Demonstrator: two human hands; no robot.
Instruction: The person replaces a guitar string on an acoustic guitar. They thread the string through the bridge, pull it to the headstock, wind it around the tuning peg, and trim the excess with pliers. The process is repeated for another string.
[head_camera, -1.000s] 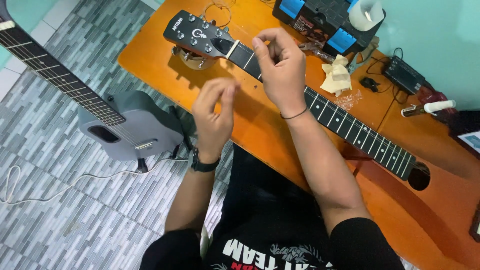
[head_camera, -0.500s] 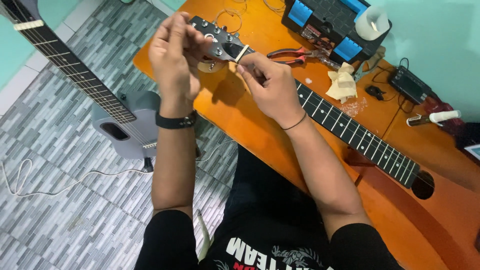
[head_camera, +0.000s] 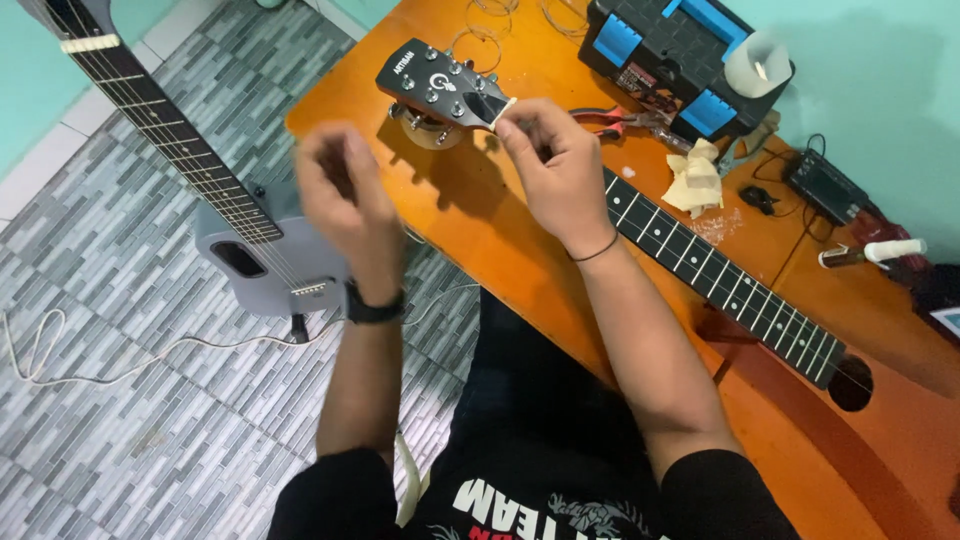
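Left hand (head_camera: 345, 195) now off black headstock (head_camera: 440, 88).

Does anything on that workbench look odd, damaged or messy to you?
Yes. The guitar neck on the orange table shows no strings along its fretboard, while loose coils of wire lie beyond the headstock. A crumpled cloth and pale specks sit beside the neck. The left hand is blurred.

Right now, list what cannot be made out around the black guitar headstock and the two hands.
Head view:
- Left hand: motion-blurred; what its fingers pinch is unreadable.
- Right hand: fingers curl over the nut end of the black guitar headstock, hiding it.
- Orange guitar body: cut off by the right edge.
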